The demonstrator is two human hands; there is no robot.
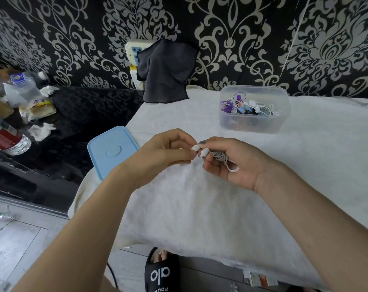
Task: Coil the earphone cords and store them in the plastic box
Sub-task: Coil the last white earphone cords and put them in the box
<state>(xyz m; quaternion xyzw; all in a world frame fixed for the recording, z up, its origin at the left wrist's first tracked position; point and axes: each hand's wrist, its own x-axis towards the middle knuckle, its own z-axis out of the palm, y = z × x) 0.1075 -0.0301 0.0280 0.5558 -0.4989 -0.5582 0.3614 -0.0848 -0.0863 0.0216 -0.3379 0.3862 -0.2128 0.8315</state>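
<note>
Right now we see both hands above the white towel [200,197] that covers the worktop. Our right hand [231,163] curls round a coiled white earphone cord [221,158], a loop of it hanging out under the palm. Our left hand [164,152] pinches a white earbud [195,147] at the end of that coil, fingertips meeting the right hand's. Farther back on the towel stands the clear plastic box [254,123], open, with purple, blue and white earphones [248,106] inside. Its blue lid [111,150] lies at the towel's left edge.
</note>
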